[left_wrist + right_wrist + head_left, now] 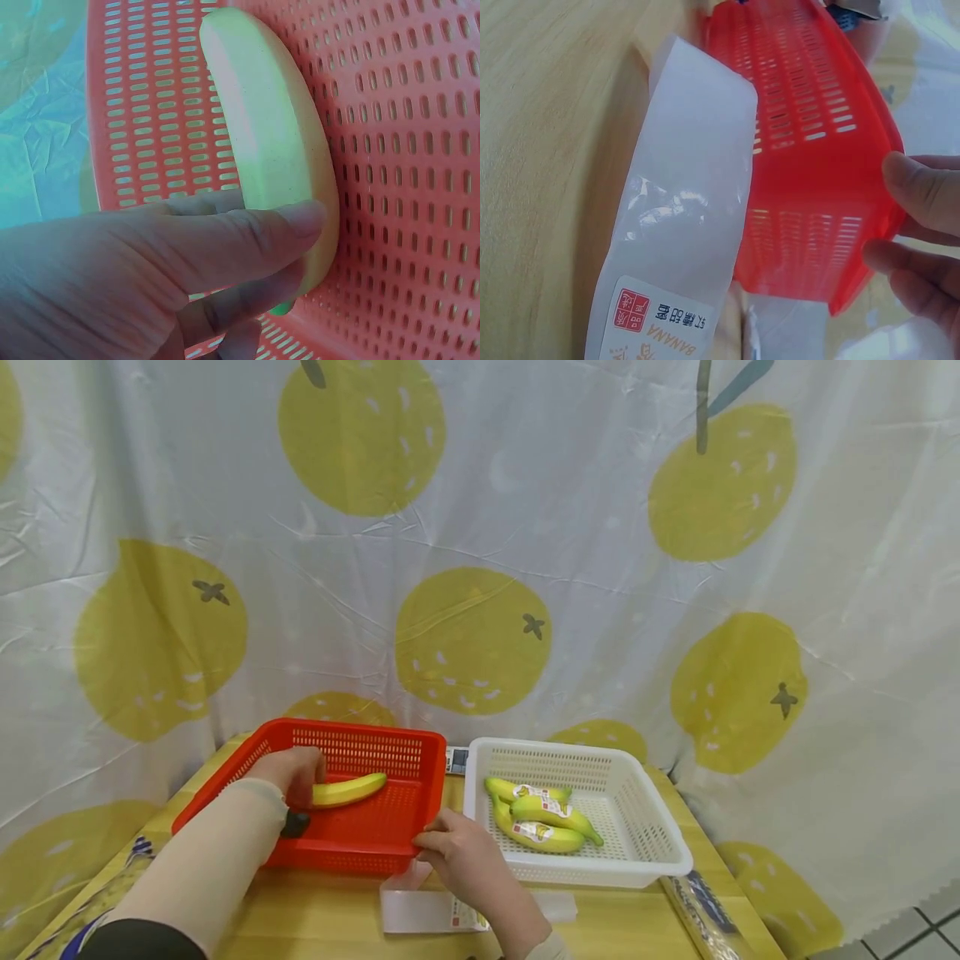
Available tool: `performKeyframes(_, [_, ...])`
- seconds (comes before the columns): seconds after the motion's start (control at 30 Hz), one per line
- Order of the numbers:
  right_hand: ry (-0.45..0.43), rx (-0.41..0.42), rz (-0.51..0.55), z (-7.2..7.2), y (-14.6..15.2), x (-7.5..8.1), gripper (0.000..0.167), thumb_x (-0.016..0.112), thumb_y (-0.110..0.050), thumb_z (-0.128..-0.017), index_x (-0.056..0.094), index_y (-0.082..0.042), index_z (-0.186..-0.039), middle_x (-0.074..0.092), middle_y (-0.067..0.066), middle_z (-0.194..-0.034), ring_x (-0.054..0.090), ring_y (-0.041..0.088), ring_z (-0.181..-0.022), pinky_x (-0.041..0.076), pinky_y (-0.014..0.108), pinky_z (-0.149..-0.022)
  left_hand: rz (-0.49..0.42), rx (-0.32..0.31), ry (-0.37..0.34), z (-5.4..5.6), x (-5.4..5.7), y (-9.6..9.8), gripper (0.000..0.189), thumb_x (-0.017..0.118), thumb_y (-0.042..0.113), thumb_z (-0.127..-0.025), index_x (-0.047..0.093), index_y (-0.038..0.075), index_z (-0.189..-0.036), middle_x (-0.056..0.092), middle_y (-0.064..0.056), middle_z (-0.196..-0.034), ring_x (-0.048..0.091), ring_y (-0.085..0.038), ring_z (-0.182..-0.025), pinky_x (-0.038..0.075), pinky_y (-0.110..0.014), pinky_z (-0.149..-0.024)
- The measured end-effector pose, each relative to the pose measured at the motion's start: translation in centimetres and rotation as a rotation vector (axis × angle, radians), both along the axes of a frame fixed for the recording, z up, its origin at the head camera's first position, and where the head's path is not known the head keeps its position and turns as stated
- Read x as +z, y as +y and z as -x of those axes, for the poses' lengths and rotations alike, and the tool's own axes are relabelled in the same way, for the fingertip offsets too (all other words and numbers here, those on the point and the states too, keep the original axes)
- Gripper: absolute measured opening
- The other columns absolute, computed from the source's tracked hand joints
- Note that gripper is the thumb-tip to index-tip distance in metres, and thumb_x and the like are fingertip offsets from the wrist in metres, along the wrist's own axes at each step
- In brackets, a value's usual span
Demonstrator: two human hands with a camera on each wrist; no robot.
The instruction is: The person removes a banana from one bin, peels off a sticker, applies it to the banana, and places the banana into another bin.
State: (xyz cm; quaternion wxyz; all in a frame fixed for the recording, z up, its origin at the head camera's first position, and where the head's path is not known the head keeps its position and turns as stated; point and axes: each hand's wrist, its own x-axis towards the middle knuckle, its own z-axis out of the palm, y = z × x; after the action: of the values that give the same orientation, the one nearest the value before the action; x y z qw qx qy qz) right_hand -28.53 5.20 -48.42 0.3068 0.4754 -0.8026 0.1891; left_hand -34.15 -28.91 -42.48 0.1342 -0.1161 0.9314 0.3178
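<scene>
A yellow banana (352, 790) lies along the inside of the red plastic basket (444, 768). My left hand (288, 770) reaches into that basket and holds one end of the banana, its thumb (300, 219) across the peel in the left wrist view. No sticker shows on the visible side of this banana. My right hand (472, 864) grips the basket's rim at the near right corner, thumb and fingers about the edge in the right wrist view. Below it lies a white strip (690, 150) bearing a printed banana label (652, 322).
Right of the red basket stands a white basket (660, 852) with several labelled bananas (543, 835). A clear plastic packet (697, 914) lies at the table's right side, and another wrapped item (97, 897) at the left. A patterned curtain (585, 568) hangs behind the wooden table (322, 918).
</scene>
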Motion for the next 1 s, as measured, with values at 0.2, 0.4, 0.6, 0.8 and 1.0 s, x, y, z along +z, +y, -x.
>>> performKeyframes(0.2, [-0.035,0.008,0.007,-0.2,0.0,-0.2,0.016,0.090,-0.017,-0.079,0.084,-0.016,-0.094,0.067,-0.005,-0.090,0.064,0.007,-0.078,0.051,0.011,-0.074,0.077,-0.109,-0.004,0.3,-0.3,-0.3,0.045,0.088,0.011,-0.073,0.062,0.008,-0.109,0.056,-0.015,-0.103,0.049,-0.034,-0.097,0.050,-0.043,-0.077])
performKeyframes(0.4, [-0.031,0.004,0.007,-0.3,0.0,-0.1,0.014,0.089,-0.017,-0.080,0.084,-0.015,-0.093,0.068,-0.004,-0.090,0.065,0.009,-0.079,0.052,0.013,-0.074,0.219,-0.350,0.061,2.6,-0.1,-0.3,0.037,0.092,0.017,-0.075,0.068,0.010,-0.102,0.063,-0.007,-0.094,0.054,-0.026,-0.091,0.053,-0.044,-0.084])
performKeyframes(0.6, [-0.046,-0.005,-0.009,-0.3,-0.3,0.6,0.014,0.087,-0.018,-0.083,0.084,-0.015,-0.096,0.070,-0.004,-0.092,0.066,0.010,-0.080,0.053,0.014,-0.074,0.323,-0.496,0.185,2.0,3.9,2.1,0.027,0.090,0.025,-0.079,0.076,0.012,-0.098,0.067,0.000,-0.088,0.057,-0.020,-0.081,0.053,-0.035,-0.074])
performKeyframes(0.8, [0.000,0.023,-0.032,-0.5,1.1,1.2,0.019,0.085,-0.013,-0.085,0.081,-0.015,-0.103,0.073,-0.003,-0.103,0.067,0.014,-0.095,0.055,0.022,-0.084,0.416,-0.568,0.432,-2.0,7.4,4.0,0.025,0.087,0.033,-0.082,0.076,0.019,-0.100,0.069,0.008,-0.089,0.058,-0.013,-0.078,0.048,-0.033,-0.068])
performKeyframes(1.0, [0.119,0.134,0.181,-1.3,5.5,0.6,0.021,0.081,0.002,-0.079,0.077,-0.013,-0.093,0.067,-0.003,-0.091,0.062,0.009,-0.079,0.052,0.013,-0.073,0.168,-0.545,0.667,-9.5,6.5,6.0,0.035,0.088,0.038,-0.080,0.075,0.026,-0.110,0.067,0.013,-0.092,0.056,-0.007,-0.075,0.050,-0.027,-0.066])
